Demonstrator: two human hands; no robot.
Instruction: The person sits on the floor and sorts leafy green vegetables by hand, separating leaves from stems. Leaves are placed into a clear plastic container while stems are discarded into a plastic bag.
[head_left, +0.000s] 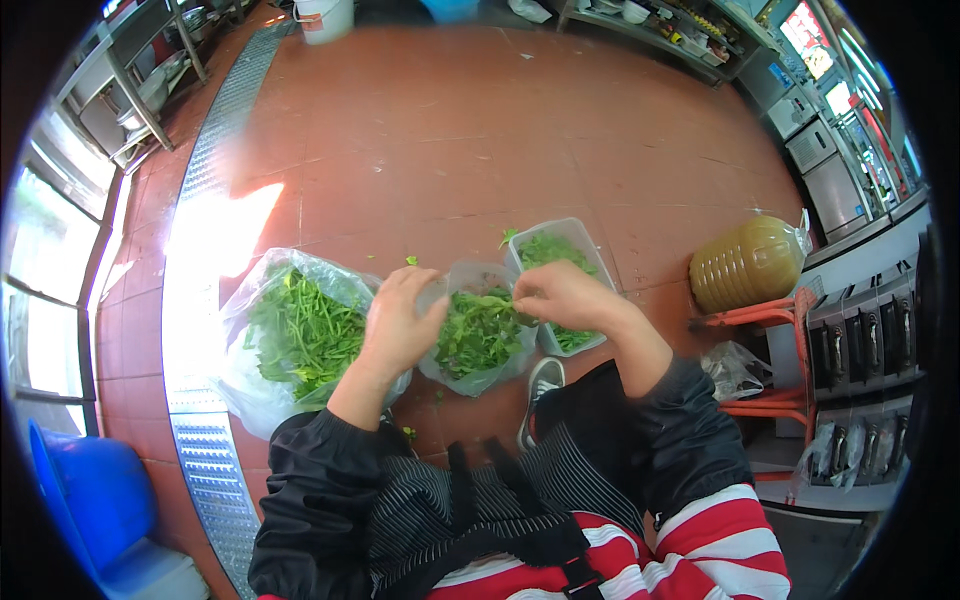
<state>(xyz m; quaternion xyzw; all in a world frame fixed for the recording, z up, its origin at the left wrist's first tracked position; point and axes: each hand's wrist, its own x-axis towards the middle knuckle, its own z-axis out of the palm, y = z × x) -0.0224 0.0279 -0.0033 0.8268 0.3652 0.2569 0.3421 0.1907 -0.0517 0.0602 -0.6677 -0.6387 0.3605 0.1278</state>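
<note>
My right hand (566, 296) pinches a sprig of leafy greens (501, 306) above a middle plastic bag (480, 386) filled with cut greens (480, 337). At the other side of this bag is my left hand (405, 319), its thumb and forefinger apart with nothing visible between them. Left of it, a large clear plastic bag (262, 405) stands open, full of long-stemmed leafy greens (307, 334). Behind and below my right wrist sits a clear rectangular plastic tub (577, 232) holding more greens (551, 251). My right forearm covers part of the tub.
Red floor tiles (435, 172) surround me, with a metal drain grating (214, 480) along the left. A blue plastic bin (97, 495) stands at lower left. On the right, a large container of brownish liquid (742, 262) rests on an orange stool (780, 311). My shoe (544, 382) is near the bag.
</note>
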